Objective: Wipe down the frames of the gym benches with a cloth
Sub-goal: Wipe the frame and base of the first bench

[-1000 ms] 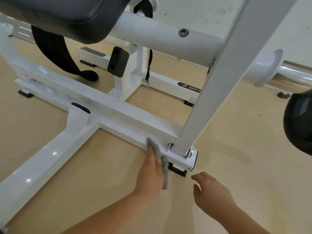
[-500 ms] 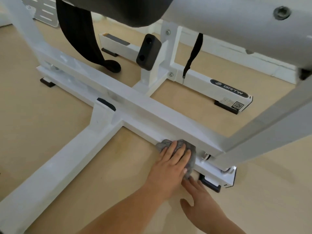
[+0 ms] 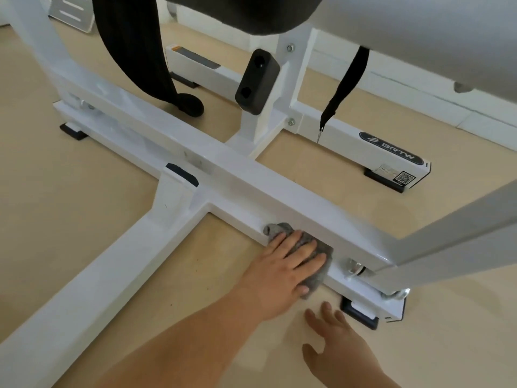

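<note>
Left hand point(image 3: 282, 271), right hand point(image 3: 342, 352) bare; both forearms point(image 3: 179, 340) bare

a gym or workout room: a white steel bench frame point(image 3: 251, 177) on black rubber feet point(image 3: 71, 131) stands on a smooth tan floor point(image 3: 70, 205), with black padding point(image 3: 237, 12) overhead, a hanging strap point(image 3: 347, 82) and a brand label point(image 3: 391, 148).
</note>
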`<state>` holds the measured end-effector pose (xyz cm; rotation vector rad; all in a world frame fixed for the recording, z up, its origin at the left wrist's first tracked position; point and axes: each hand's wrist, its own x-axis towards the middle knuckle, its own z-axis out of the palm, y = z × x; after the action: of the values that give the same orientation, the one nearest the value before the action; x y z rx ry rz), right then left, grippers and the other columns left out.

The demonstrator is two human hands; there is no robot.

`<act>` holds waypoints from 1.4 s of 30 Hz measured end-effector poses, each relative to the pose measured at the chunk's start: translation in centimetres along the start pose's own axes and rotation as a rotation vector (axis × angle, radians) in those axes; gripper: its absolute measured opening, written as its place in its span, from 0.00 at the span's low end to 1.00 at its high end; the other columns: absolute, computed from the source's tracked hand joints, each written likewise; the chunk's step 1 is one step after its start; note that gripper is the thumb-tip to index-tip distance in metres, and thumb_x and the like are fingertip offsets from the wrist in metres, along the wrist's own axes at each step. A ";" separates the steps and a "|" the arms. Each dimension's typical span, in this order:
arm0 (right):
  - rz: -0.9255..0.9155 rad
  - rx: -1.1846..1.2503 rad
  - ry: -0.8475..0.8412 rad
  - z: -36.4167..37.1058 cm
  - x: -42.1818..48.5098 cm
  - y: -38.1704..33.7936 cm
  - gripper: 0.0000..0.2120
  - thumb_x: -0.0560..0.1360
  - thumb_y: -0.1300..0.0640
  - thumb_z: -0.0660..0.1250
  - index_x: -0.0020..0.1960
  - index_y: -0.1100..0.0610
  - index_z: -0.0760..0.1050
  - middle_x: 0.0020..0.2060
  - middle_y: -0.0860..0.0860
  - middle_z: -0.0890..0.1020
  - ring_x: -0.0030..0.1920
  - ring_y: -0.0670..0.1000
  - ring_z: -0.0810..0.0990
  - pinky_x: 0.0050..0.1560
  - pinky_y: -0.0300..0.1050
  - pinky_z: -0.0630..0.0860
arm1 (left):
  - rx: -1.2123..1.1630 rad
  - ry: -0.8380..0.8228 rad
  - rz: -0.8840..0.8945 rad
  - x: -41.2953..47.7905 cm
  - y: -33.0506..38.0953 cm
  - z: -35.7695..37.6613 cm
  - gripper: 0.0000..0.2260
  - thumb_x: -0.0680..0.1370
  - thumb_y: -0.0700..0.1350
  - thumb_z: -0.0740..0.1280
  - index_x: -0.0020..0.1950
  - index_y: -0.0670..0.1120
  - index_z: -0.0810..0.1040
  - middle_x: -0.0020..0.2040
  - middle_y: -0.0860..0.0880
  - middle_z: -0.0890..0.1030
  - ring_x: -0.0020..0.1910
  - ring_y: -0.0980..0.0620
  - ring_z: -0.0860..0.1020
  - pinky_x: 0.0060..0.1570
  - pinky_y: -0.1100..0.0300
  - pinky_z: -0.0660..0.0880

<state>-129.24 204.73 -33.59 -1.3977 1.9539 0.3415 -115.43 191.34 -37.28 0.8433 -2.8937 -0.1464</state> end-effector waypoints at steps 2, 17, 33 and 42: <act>0.012 0.012 -0.037 -0.8 -0.3 0.4 0.33 0.81 0.41 0.60 0.82 0.39 0.50 0.82 0.45 0.42 0.82 0.49 0.43 0.79 0.45 0.49 | 0.020 -0.017 0.069 0.5 -1.5 -0.4 0.29 0.84 0.58 0.56 0.83 0.55 0.52 0.84 0.51 0.54 0.83 0.45 0.46 0.81 0.45 0.44; 0.002 0.007 0.017 -2.2 -0.6 -1.4 0.38 0.79 0.35 0.60 0.82 0.38 0.44 0.81 0.49 0.58 0.78 0.51 0.62 0.76 0.44 0.61 | 0.014 0.016 -0.072 -2.7 -3.6 -1.5 0.27 0.85 0.52 0.58 0.83 0.51 0.53 0.84 0.46 0.52 0.83 0.44 0.49 0.80 0.46 0.53; 0.155 -0.063 0.101 1.3 1.5 -4.7 0.48 0.69 0.21 0.60 0.79 0.32 0.37 0.76 0.54 0.51 0.77 0.64 0.52 0.69 0.56 0.73 | 0.036 0.155 -0.306 -2.1 -8.7 -0.2 0.30 0.81 0.60 0.60 0.82 0.53 0.60 0.81 0.46 0.62 0.81 0.39 0.53 0.79 0.40 0.51; 0.122 -0.058 0.121 1.3 1.7 -4.3 0.49 0.69 0.22 0.62 0.79 0.32 0.39 0.74 0.53 0.54 0.76 0.63 0.55 0.66 0.55 0.75 | 0.159 0.036 -0.153 -1.7 -13.4 -0.9 0.28 0.84 0.62 0.51 0.83 0.58 0.52 0.82 0.49 0.58 0.82 0.42 0.52 0.79 0.41 0.50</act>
<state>-125.11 202.64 -34.87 -1.3671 2.1494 0.3800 -106.79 181.00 -38.24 1.0818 -2.8353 0.0849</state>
